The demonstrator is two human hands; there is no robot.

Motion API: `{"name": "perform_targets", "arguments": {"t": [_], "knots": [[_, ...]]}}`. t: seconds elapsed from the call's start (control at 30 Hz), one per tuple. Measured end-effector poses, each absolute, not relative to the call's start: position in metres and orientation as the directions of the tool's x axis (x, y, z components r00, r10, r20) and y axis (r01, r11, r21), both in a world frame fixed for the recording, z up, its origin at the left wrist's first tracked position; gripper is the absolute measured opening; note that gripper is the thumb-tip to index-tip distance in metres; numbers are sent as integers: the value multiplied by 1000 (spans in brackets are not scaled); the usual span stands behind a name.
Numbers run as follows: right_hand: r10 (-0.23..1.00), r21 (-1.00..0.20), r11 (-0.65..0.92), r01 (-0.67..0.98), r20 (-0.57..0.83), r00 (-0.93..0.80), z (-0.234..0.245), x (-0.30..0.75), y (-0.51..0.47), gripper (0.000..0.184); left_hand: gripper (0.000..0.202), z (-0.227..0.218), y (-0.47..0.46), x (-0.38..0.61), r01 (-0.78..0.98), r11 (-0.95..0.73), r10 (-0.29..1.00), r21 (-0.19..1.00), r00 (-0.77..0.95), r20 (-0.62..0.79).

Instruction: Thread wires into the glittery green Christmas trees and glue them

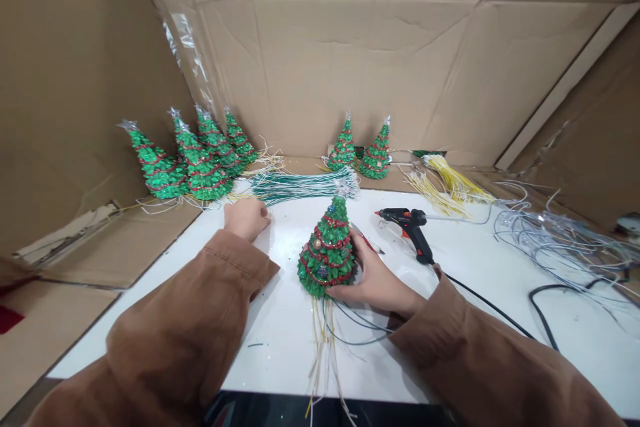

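A small green Christmas tree (327, 247) with red garlands, baubles and a silver star stands upright on the white tabletop in front of me. My right hand (373, 277) is closed round its lower right side. Yellow, white and dark green wires (323, 340) trail from under its base towards the front edge. Further left, my left hand (247, 219) rests on the table with its fingers curled in; whatever they may hold is hidden. Just beyond that hand lies a bundle of green wires (300, 185) with white ends.
Several similar trees (200, 160) stand at the back left, and two more (375, 153) at the back. A black glue gun (413, 230) lies right of my right hand, near a red pencil-like tool (369, 240). Yellow wires (455, 180) and tangled clear wires (545, 233) lie right. Cardboard walls (340, 67) enclose the table.
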State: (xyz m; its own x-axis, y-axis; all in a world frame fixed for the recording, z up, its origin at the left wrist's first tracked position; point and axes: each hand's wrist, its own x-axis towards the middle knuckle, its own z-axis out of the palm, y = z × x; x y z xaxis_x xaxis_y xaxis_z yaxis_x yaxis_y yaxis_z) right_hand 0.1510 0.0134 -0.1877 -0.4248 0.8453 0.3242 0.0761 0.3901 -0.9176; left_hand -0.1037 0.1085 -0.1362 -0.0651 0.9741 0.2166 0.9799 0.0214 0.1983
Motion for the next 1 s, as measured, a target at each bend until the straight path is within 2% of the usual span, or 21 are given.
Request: {"name": "perform_targets", "arguments": {"t": [0.17, 0.33, 0.53, 0.6, 0.67, 0.7, 0.77, 0.8, 0.87, 0.93, 0.97, 1.0], "knots": [[847, -923, 379, 67, 317, -426, -187, 151, 14, 101, 5, -140, 113, -106, 978, 43, 978, 203, -84, 194], [856, -926, 372, 70, 313, -412, -187, 151, 15, 103, 3, -138, 120, -117, 959, 59, 972, 277, -118, 203], [846, -921, 387, 54, 331, -417, -187, 149, 14, 101, 11, -130, 124, -120, 873, -42, 863, 486, -213, 458], [861, -925, 374, 69, 319, -396, -186, 148, 14, 102, 16, -126, 120, -114, 834, -124, 780, 538, -253, 572], [878, -916, 394, 71, 352, -325, -186, 148, 13, 96, 18, -123, 110, -103, 816, -224, 652, 533, -281, 704], [879, -900, 430, 73, 398, -264, -186, 149, 13, 88, 17, -122, 102, -96, 816, -301, 548, 493, -275, 790], [829, -824, 558, 104, 548, -111, -184, 151, 11, 57, 8, -121, 80, -79, 818, -456, 373, 351, -183, 910], [767, -757, 639, 137, 639, -53, -182, 153, 9, 41, 6, -122, 67, -69, 772, -622, 232, 133, 20, 972], [594, -573, 790, 216, 804, -39, -177, 156, 5, 22, 20, -128, 40, -48, 648, -756, 166, -90, 323, 932], [403, -356, 898, 260, 902, -155, -171, 158, -1, 22, 21, -137, 16, -28, 541, -810, 95, -229, 505, 858], [321, -259, 929, 264, 920, -227, -168, 159, -4, 23, 20, -141, 6, -20, 454, -823, -2, -340, 597, 802], [256, -179, 947, 267, 923, -286, -166, 158, -7, 24, 21, -146, 0, -13, 398, -841, -36, -367, 636, 771]]}}
